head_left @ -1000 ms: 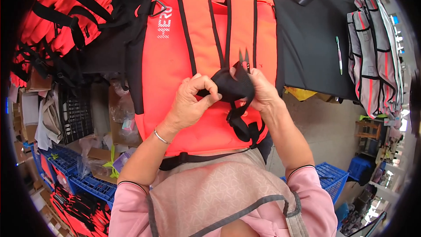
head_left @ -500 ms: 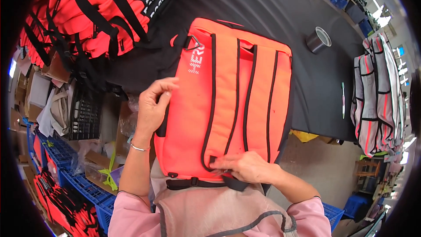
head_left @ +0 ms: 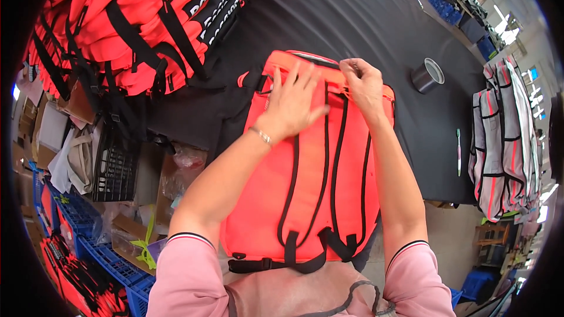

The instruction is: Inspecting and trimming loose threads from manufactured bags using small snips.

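Backpack [head_left: 264, 188] flat on desk [head_left: 423, 141]. Left hand [head_left: 291, 105] fingers spread over its top; right hand [head_left: 366, 91] fingers curled at top edge, grip unclear. Probably soft, light; grab shoulder straps [head_left: 309, 182].

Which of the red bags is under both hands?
The single backpack at centre, shoulder straps facing up: left hand and right hand are over it. The other red bags are piled at left.
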Demonstrator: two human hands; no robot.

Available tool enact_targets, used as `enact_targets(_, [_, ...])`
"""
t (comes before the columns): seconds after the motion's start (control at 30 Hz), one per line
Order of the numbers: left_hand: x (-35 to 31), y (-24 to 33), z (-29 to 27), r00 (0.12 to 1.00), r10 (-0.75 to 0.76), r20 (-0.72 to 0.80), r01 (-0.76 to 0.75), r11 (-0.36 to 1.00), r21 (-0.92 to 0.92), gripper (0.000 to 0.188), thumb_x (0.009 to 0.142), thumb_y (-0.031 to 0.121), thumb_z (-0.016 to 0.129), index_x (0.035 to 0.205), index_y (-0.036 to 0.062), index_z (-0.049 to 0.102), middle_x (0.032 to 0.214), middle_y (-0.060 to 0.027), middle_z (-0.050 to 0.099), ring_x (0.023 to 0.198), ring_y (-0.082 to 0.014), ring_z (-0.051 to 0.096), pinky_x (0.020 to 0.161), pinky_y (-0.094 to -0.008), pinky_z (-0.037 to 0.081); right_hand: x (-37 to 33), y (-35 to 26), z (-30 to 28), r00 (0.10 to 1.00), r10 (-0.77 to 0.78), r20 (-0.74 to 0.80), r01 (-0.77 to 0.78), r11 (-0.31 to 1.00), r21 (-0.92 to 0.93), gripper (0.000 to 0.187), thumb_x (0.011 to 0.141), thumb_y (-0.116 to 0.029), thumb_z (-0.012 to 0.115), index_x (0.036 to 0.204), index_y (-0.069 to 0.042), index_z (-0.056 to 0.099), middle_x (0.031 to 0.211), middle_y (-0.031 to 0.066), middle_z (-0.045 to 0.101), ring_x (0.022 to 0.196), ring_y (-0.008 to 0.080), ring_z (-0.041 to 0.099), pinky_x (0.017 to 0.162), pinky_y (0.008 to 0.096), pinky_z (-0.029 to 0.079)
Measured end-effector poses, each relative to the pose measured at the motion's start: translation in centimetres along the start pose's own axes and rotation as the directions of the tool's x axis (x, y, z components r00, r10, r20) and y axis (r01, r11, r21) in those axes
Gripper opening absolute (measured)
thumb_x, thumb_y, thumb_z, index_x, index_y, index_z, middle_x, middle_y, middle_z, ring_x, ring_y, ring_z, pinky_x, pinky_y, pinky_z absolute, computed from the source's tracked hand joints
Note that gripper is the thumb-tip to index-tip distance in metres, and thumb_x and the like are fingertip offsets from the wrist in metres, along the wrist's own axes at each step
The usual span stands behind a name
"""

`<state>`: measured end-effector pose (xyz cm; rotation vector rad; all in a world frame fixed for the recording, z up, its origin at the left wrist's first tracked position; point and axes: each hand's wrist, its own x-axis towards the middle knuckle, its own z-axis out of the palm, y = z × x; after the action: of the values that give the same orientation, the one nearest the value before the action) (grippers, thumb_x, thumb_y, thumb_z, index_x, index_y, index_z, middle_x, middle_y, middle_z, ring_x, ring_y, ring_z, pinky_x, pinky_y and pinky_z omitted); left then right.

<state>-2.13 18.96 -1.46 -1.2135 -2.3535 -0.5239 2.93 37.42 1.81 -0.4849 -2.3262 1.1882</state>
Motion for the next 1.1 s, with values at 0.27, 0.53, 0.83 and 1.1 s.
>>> enact_targets(0.27, [-7.5, -0.2, -0.8, 0.933, 0.047, 0.358, 0.003, 0.991, -0.137, 0.076, 0.096, 0.052, 0.049, 0.154, 0.0088, 0.025, 0.16, -0.013, 0.022, 0.149, -0.0344, 0.015, 0.117, -0.0564, 0.017, 1.5, 3.4, 2.7, 0.997, -0.075, -0.003, 0.06, 0.831, -0.554, 0.048, 0.079, -0.042, 0.076, 0.115, -0.012, 0.066, 0.1, 0.0076, 0.066, 0.096, 0.0259, 0.066, 0.082, 0.04, 0.052])
enact_targets(0.53, [-7.1, 0.3, -0.5, 0.942, 0.003, 0.335, 0.068, 0.978, -0.199, 0.075, 0.094, 0.052, 0.051, 0.15, 0.0063, 0.032, 0.158, -0.014, 0.027, 0.149, -0.0311, 0.016, 0.119, -0.0522, 0.016, -1.5, -2.1, 10.7, 0.975, -0.22, 0.034, 0.219, 0.925, -0.309, 0.053, 0.083, -0.039, 0.074, 0.122, -0.009, 0.057, 0.113, 0.0131, 0.062, 0.099, 0.0306, 0.065, 0.083, 0.0427, 0.052])
enact_targets(0.83, [-12.5, -2.6, -8.6, 0.931, -0.362, -0.044, 0.355, 0.926, -0.127, 0.052, 0.081, 0.018, 0.071, 0.128, 0.0028, 0.055, 0.134, -0.0174, 0.054, 0.122, -0.0352, 0.051, 0.102, -0.0451, 0.038, -0.2, 1.5, 11.0, 0.995, -0.101, -0.008, 0.097, 0.972, -0.213, 0.065, 0.076, -0.044, 0.08, 0.125, -0.008, 0.057, 0.105, 0.0093, 0.062, 0.092, 0.0242, 0.064, 0.078, 0.0385, 0.051])
enact_targets(1.1, [-26.6, -1.4, -9.4, 0.317, -0.592, 0.741, 0.585, -0.493, -0.644, 0.087, 0.072, 0.025, 0.085, 0.137, -0.0117, 0.041, 0.134, -0.0156, 0.055, 0.124, -0.0194, 0.051, 0.105, -0.0324, 0.04, 0.0, 2.5, 11.5, 0.976, -0.182, -0.122, 0.168, 0.979, -0.114, 0.041, 0.077, -0.033, 0.082, 0.101, -0.004, 0.067, 0.084, 0.0051, 0.066, 0.075, 0.0162, 0.062, 0.07, 0.0313, 0.05])
